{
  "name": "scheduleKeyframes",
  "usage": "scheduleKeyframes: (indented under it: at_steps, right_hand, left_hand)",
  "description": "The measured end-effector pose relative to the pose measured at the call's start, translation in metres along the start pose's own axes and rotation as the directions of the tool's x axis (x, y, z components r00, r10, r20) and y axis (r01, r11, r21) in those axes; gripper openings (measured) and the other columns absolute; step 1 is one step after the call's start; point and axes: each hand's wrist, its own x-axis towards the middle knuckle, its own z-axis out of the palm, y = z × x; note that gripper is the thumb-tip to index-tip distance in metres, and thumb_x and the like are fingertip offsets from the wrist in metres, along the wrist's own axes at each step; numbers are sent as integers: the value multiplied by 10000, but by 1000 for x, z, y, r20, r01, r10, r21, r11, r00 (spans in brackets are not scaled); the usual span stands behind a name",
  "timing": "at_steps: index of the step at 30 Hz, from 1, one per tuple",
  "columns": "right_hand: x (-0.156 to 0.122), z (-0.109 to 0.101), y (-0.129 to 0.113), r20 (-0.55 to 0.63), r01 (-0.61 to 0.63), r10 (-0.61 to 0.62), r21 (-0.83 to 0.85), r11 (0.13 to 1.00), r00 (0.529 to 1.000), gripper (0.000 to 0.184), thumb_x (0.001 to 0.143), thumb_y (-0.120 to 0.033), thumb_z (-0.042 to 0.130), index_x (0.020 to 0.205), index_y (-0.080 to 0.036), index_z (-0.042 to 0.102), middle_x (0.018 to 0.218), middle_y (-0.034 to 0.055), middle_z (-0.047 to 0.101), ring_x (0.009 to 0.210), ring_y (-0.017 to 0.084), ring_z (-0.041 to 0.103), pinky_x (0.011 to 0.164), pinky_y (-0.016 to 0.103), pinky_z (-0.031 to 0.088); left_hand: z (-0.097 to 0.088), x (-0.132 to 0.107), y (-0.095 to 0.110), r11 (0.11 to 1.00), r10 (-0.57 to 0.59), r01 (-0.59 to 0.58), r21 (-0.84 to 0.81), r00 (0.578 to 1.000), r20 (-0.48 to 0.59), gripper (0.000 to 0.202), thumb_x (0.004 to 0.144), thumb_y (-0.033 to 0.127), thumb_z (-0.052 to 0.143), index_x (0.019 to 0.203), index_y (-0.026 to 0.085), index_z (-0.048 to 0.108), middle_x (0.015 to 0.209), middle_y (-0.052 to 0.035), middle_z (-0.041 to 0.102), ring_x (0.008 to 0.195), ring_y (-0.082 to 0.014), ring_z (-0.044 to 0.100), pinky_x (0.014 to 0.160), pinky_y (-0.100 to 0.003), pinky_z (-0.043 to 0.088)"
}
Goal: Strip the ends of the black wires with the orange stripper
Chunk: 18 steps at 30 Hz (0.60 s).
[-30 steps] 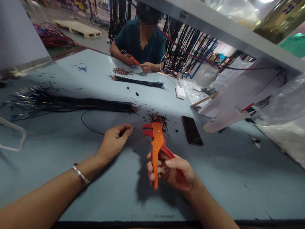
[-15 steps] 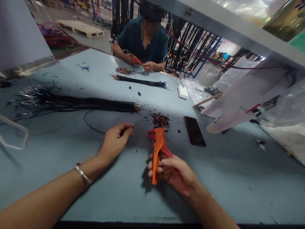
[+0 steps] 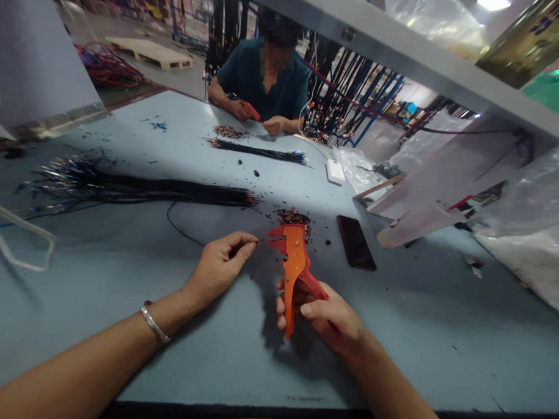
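Between thumb and forefinger, my left hand (image 3: pixel 221 260) pinches a thin black wire (image 3: pixel 183 231) close to its end, which pokes out toward the tool. My right hand (image 3: pixel 329 311) is wrapped round the handles of an orange and red wire stripper (image 3: pixel 294 258). Its red jaws are parted and face the wire end, a small gap away. Behind the stripper lies a heap of short insulation scraps (image 3: pixel 286 216). Left of that heap rests a thick bundle of black wires (image 3: pixel 169 190), with bare copper at the right ends and metal terminals at the left.
Across the table a co-worker (image 3: pixel 257 82) holds a red tool beside a smaller wire bundle (image 3: pixel 259 150) and scrap pile (image 3: pixel 228 132). A phone (image 3: pixel 356 242) and a white box (image 3: pixel 335 171) lie to the right. A white bent frame (image 3: pixel 22 261) stands at left.
My left hand has moved slightly right with the wire. The stripper has turned, its handles have spread, and its jaws now show parted near the wire end.
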Motion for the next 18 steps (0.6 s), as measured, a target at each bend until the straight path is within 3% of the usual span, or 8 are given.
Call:
scheduleKeyframes:
  at_steps: [8,18]
  right_hand:
    - [-1,-3,-1,87,-33,37,-47,998,996,400,662,-213,693,1039,-113,608,878,99,685,693,190,649,638,316,520]
    - [-2,-5,-1,78,-52,56,-51,997,995,406,659,-203,718,1038,-103,612,894,105,663,720,194,650,631,318,528]
  left_hand:
    - [-1,-2,6,1000,5,-4,-14,1000,20,248,862,350,494,829,160,651,694,7,621,652,-129,543,612,-210,427]
    - [-5,-3,11,994,87,-91,58,994,67,243,890,313,453,798,159,617,657,26,553,618,-111,493,594,-203,383]
